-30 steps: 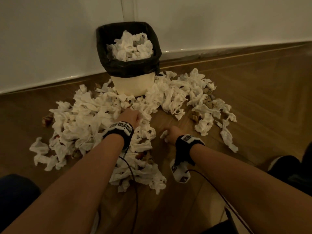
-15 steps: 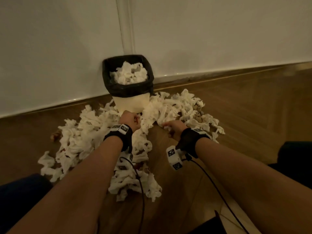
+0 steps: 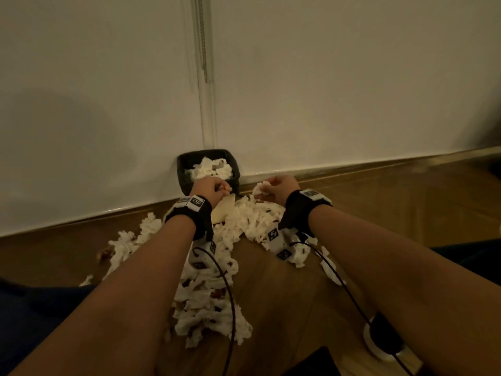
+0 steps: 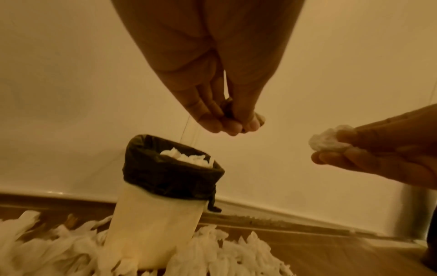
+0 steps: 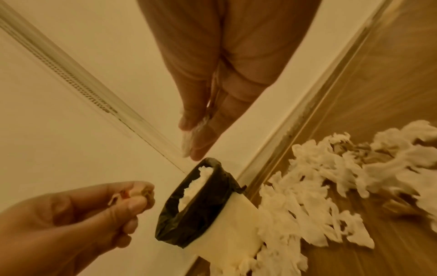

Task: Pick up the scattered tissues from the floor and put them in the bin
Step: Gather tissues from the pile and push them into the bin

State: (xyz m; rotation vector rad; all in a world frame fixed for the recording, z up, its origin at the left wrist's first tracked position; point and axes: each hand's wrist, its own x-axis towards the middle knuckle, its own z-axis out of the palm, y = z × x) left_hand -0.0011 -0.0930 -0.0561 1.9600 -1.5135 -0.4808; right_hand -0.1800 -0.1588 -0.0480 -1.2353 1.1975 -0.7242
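A cream bin with a black liner (image 3: 182,169) stands against the wall, heaped with white tissues. More tissues (image 3: 208,297) lie scattered on the wooden floor in front of it. My left hand (image 3: 217,188) is raised just before the bin's near rim and pinches a small brownish scrap (image 4: 227,110). To the right of the bin, at the same height, my right hand (image 3: 271,187) holds a crumpled white tissue wad (image 3: 260,189), which also shows in the left wrist view (image 4: 327,141). From the left wrist the bin (image 4: 170,177) appears below and ahead of my fingers.
A white wall with a metal-edged baseboard (image 3: 379,161) runs behind the bin, and a bead chain (image 3: 203,50) hangs above it. Black cables (image 3: 230,308) trail from both wristbands. A round black and white object (image 3: 382,340) sits on the floor at the lower right.
Both hands have lifted off the floor pile and moved up toward the bin, the left with a small scrap and the right with a tissue wad. The head view has tilted upward.
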